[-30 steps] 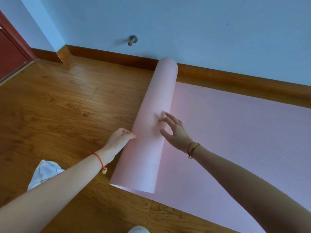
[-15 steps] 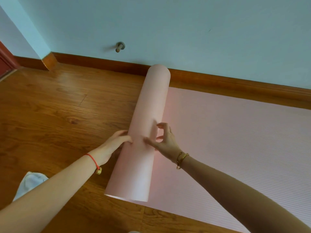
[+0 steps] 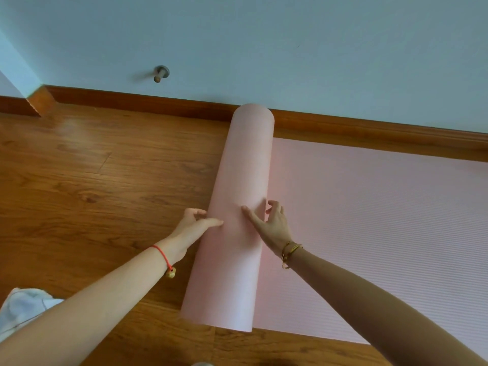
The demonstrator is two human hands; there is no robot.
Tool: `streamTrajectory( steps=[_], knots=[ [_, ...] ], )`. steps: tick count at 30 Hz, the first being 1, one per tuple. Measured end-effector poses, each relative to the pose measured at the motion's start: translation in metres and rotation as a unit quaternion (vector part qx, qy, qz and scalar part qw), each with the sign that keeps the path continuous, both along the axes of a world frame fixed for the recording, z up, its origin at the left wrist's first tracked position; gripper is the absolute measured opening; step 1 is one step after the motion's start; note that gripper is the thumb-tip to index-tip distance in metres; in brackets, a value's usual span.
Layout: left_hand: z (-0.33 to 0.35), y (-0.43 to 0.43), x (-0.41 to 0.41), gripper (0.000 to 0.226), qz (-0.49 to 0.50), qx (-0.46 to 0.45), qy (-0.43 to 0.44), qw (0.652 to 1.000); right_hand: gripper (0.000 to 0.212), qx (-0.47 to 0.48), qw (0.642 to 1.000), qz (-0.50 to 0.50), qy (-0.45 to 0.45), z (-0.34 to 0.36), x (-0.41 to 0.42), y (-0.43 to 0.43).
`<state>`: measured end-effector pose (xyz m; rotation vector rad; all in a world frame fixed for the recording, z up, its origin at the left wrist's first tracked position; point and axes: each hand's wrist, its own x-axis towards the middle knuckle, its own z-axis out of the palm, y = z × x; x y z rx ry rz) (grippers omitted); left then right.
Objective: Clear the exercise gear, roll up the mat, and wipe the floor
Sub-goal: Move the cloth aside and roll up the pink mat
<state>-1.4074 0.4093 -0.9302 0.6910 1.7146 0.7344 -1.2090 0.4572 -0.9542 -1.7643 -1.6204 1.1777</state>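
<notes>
The pink exercise mat (image 3: pixel 383 220) lies flat on the wooden floor at the right, along the wall. Its left part is wound into a thick roll (image 3: pixel 237 260) that runs from the baseboard toward me. My left hand (image 3: pixel 194 224) is at the roll's left side, thumb laid on top and fingers curled against the side. My right hand (image 3: pixel 270 224) holds the roll's right side, thumb stretched over the top and fingers curled down where the roll meets the flat mat. A white cloth (image 3: pixel 21 310) lies on the floor at the lower left, partly behind my left forearm.
Bare wooden floor (image 3: pixel 92 194) stretches left of the roll. A brown baseboard (image 3: pixel 369 130) runs under the pale blue wall, with a round door stop (image 3: pixel 161 73) fixed to the wall. A wall corner (image 3: pixel 39 101) juts out at the far left.
The roll has turned a little further right over the flat mat. My right hand has gone from spread fingers to a curled hold on the roll's right side, and my left thumb now lies on it.
</notes>
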Motion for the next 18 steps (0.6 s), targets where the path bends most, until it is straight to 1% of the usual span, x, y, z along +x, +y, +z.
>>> streamTrajectory(
  steps=[2, 3, 4, 5, 7, 9, 11, 12, 16, 18],
  knots=[
    [-0.005, 0.001, 0.004, 0.099, 0.000, -0.015, -0.010, 1.000, 0.102, 0.013, 1.000, -0.004, -0.012, 0.002, 0.007, 0.002],
    [-0.007, 0.002, 0.005, 0.109, -0.009, -0.023, -0.020, 1.000, 0.103, 0.017, 1.000, -0.002, -0.018, 0.002, 0.010, 0.002],
    [-0.006, 0.003, 0.007, 0.112, -0.025, -0.026, -0.031, 0.999, 0.104, 0.021, 1.000, 0.001, -0.022, 0.003, 0.013, 0.003],
    [-0.005, 0.004, 0.009, 0.110, -0.040, -0.029, -0.035, 0.998, 0.103, 0.025, 0.999, 0.003, -0.024, 0.002, 0.017, 0.003],
    [-0.005, 0.008, 0.015, 0.096, -0.047, -0.021, -0.038, 0.998, 0.099, 0.035, 0.999, 0.003, -0.026, 0.002, 0.022, 0.004],
    [-0.006, 0.012, 0.022, 0.072, -0.039, -0.018, -0.059, 0.997, 0.093, 0.040, 0.999, 0.008, -0.035, 0.001, 0.026, 0.005],
    [-0.005, 0.014, 0.027, 0.042, -0.043, -0.028, -0.085, 0.995, 0.086, 0.041, 0.998, 0.016, -0.045, -0.001, 0.030, 0.006],
    [-0.008, 0.014, 0.026, 0.039, -0.043, -0.036, -0.093, 0.994, 0.084, 0.042, 0.998, 0.016, -0.047, -0.002, 0.033, 0.006],
    [-0.011, 0.016, 0.026, 0.068, -0.054, -0.047, -0.091, 0.993, 0.076, 0.038, 0.998, 0.006, -0.055, -0.005, 0.046, 0.005],
    [-0.013, 0.021, 0.029, 0.071, -0.074, -0.050, -0.066, 0.994, 0.070, 0.048, 0.998, 0.001, -0.050, -0.003, 0.054, 0.003]
  ],
)
